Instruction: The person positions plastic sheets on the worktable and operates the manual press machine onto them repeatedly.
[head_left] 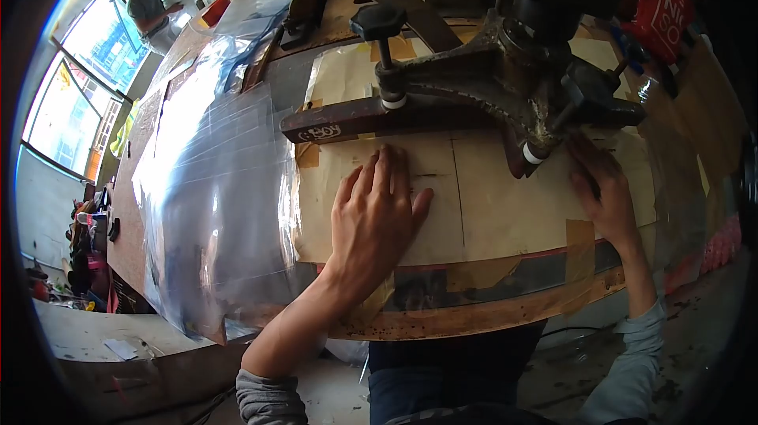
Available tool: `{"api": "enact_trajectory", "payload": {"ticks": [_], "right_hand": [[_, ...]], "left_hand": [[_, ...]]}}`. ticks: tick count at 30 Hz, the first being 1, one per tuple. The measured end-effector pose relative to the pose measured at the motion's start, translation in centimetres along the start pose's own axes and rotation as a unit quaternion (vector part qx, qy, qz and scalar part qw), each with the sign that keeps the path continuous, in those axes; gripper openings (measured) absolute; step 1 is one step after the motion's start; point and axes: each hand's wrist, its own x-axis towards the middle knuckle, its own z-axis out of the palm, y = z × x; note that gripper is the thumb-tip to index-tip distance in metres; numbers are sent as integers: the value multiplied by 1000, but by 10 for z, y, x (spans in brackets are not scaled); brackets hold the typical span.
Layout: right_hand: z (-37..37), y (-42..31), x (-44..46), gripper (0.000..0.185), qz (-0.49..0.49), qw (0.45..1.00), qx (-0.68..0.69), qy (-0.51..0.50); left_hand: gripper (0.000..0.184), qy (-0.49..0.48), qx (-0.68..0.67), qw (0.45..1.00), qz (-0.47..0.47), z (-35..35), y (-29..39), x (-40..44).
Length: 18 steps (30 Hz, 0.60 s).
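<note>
My left hand [373,212] lies palm down on a cream sheet [489,220], fingers stretched out and the thumb apart. Its fingertips reach close to a dark bar [355,123] with white handwriting on its side. To the right, my right hand [606,194] rests on the same sheet with its fingers extended. Those fingertips come near the bar, below a black knob [591,87], and are partly in shadow. Above the bar stands a heavy dark metal machine bracket [497,70] with several arms and knobs. A thin dark line runs down the sheet between my hands.
Clear plastic sheets [213,188] cover the table's left side. Brown tape [579,243] sits at the sheet's front edge, above the wooden table edge [489,307]. A red bag [659,11] hangs at the upper right. Another person [150,3] stands at the far left, holding pale sheets.
</note>
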Motion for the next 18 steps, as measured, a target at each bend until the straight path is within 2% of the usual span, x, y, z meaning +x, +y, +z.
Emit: {"api": "enact_trajectory", "payload": {"ticks": [18], "right_hand": [[0, -3, 1, 41, -12, 1000, 0, 11]], "left_hand": [[48, 3, 3, 1000, 11, 3, -2, 1]]}}
